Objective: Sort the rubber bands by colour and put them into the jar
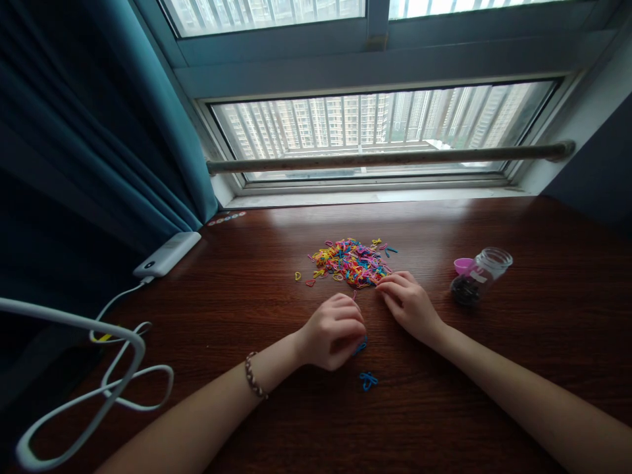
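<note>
A heap of small multicoloured elastic bands (351, 262) lies on the brown table in front of both hands. My left hand (333, 331) is closed, fingers curled inward, just nearer to me than the heap. Blue elastic bands (362, 345) show beside its fingertips; what the fingers pinch is hidden. A pink band (354, 295) sticks up just beyond its knuckles. My right hand (407, 306) has its fingers stretched out, tips touching the heap's near right edge. A small cluster of blue bands (368, 380) rests apart on the table, below the left hand.
To the right, a clear jar (486, 270) with dark contents leans by a pink cap (463, 266). A white power bank (168, 255) with a looping white cable (118, 352) lies left, near the blue curtain (162, 131). Beyond the table is a window with a rail (385, 158).
</note>
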Available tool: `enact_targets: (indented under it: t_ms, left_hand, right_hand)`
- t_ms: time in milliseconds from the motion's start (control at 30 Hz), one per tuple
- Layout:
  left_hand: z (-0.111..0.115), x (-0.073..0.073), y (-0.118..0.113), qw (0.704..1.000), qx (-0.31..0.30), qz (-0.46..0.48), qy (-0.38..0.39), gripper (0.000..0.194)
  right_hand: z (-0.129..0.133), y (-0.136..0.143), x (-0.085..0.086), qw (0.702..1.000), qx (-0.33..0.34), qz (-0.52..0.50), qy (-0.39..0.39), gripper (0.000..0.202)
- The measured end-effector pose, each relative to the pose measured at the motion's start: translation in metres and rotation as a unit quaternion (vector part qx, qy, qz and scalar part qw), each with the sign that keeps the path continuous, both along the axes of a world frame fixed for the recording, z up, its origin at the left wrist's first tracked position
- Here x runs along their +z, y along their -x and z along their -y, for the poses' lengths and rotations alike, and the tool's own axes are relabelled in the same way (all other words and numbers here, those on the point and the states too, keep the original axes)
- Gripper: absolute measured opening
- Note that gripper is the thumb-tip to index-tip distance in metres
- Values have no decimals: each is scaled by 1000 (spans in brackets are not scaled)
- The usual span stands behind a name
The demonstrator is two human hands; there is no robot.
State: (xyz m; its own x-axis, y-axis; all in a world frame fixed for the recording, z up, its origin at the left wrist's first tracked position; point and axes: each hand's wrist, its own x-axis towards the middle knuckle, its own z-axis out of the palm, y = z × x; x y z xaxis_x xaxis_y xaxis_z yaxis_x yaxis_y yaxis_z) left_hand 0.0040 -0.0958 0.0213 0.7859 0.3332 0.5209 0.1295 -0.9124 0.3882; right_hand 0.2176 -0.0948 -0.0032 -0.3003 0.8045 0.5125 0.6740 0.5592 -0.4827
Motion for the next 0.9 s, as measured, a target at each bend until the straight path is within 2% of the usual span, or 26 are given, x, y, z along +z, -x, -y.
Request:
enact_targets:
  t_ms: [67,133,233,400,533,667,767,900]
  left_hand:
    - [7,0,-5,997,-60,-35,-39,9]
    - [7,-2,-5,994,-67,-53,-63,9]
    - [1,-5,-2,996,-9,-47,-70,8]
    - [-15,-7,8,991,104,-20,-87,9]
    - [-37,-11,22,973,205,-16,-105,10]
    - [-57,-16,34,949,306,6,-78,14]
    - [-62,-20,36,940,338,8,-52,15]
    - [-60,-22,34,940,337,-7,-50,16]
  right_hand:
    - [2,2,0,999,8,35,4,22]
    - [3,4,-1,997,4,77,10,26]
    - [4,5,-4,992,-15,122,21,31]
    - [1,3,-7,992,-29,122,28,33]
    - [0,3,-6,993,-27,112,21,35]
    - [1,3,-6,994,-19,108,21,38]
    - [1,4,-6,993,-13,118,19,41]
    - [1,5,-6,989,-18,146,25,43]
